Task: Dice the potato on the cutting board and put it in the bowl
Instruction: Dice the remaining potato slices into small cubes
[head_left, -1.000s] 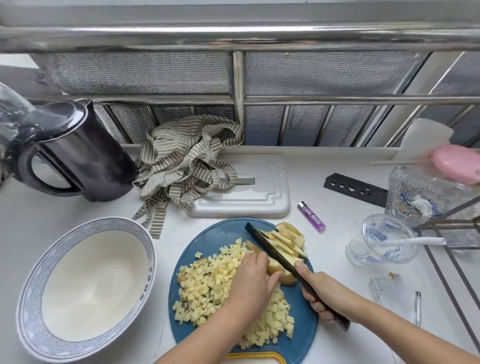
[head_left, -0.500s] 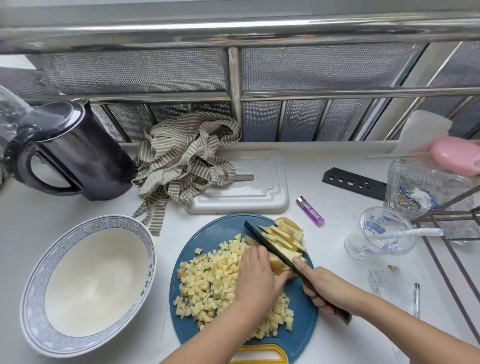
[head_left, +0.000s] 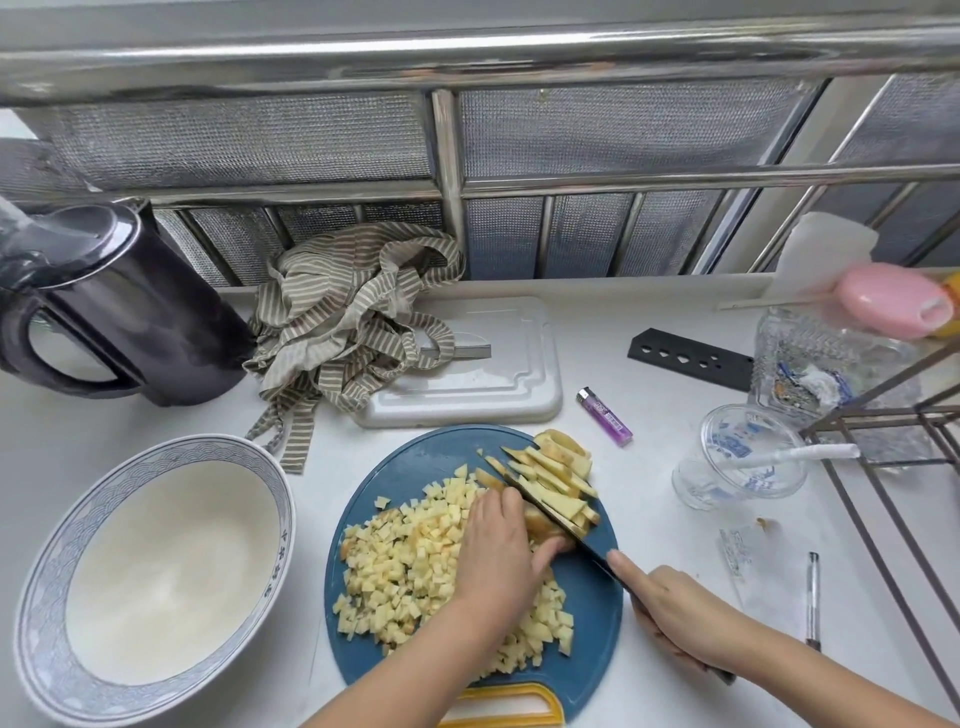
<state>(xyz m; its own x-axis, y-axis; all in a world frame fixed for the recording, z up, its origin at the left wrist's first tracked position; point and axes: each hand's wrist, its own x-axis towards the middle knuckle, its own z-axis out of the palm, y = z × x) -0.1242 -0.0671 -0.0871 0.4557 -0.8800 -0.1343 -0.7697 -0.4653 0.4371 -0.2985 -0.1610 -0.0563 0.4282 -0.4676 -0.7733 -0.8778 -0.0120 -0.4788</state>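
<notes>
**1. Change observed.** Over the last second the knife (head_left: 545, 506) has drawn a short way toward the near right. My right hand (head_left: 675, 618) now sits at the right edge of the cutting board (head_left: 415, 462). The blade has stayed down among the potato at the far right of the board, and the left hand (head_left: 498, 556) has barely shifted. I read this as one draw stroke in a run of repeated cuts, not a new step.

**2. Hand state.** The right hand is closed round the knife handle, with the index finger laid along the spine. The left hand is curled over the remaining potato piece (head_left: 543, 525) and presses it to the board. Its thumb reaches toward the blade and lies just beside it, which I treat as the main hazard.

**3. Location of work.**
- The potato strips (head_left: 550, 467) lie on the far-right side of the blade, touching it.
- The held piece lies on the left side of the blade.
- The diced potato (head_left: 410, 561) is heaped on the left and near parts of the board, partly under the left wrist.
- The bowl (head_left: 36, 613) stands left of the board with no potato in it.

**4. Meaning for the task.** Most of the dicing appears done. The held piece still needs slicing and the strips still need cross-cutting. Transfer to the bowl has not begun.
</notes>
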